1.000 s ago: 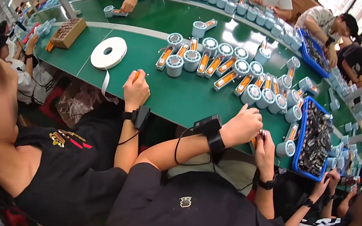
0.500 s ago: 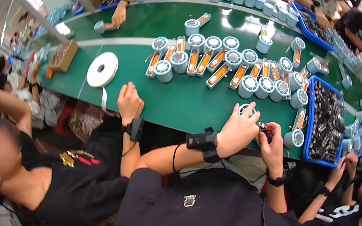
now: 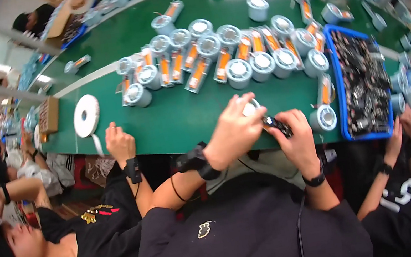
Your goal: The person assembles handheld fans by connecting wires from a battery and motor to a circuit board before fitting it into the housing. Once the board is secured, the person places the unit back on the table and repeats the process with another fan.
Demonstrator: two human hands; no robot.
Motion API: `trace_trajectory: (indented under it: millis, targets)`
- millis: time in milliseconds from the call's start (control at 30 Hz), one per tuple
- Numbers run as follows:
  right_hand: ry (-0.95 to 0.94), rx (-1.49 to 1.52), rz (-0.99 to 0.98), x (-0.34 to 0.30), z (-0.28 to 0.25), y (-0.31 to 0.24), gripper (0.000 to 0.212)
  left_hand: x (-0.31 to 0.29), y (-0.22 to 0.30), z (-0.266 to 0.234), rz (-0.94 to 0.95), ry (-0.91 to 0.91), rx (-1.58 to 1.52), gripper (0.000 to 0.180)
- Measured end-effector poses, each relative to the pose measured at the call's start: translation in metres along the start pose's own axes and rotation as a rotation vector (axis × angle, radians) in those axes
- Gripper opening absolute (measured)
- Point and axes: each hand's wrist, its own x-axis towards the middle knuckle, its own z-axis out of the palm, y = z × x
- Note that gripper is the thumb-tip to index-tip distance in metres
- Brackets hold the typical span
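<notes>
My left hand (image 3: 233,128) is closed around a light-blue unit with a round head (image 3: 250,107), mostly covered by the fingers. My right hand (image 3: 297,138) pinches a small black part (image 3: 279,126) with shiny bits, which looks like a small circuit board. It is held up against the lower end of the light-blue unit, over the table's near edge. I cannot tell whether the two are joined. Just beyond my hands lie several similar light-blue units (image 3: 239,72), with round vented heads and orange blocks in their open handles.
A blue basket (image 3: 338,87) full of black parts (image 3: 361,68) stands on the green table (image 3: 178,124) to my right. A white tape roll (image 3: 86,116) and a cardboard box (image 3: 49,114) are at the left. Co-workers sit close on both sides; one's hand (image 3: 120,142) rests near the tape.
The view has turned and moved nearer the table. My hands remain together, and more of the black part shows between them. The co-worker at left has tilted their head up.
</notes>
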Motion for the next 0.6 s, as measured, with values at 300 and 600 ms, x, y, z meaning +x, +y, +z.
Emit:
trace_trajectory:
  millis: [300, 600]
  targets:
    - [-0.101, 0.004, -0.054, 0.022, 0.000, -0.002, 0.031, -0.006, -0.011, 0.015, -0.064, 0.193, -0.154, 0.007]
    - [-0.190, 0.108, -0.109, -0.001, -0.011, 0.010, 0.032, -0.006, 0.013, 0.002, -0.150, 0.127, -0.109, 0.010]
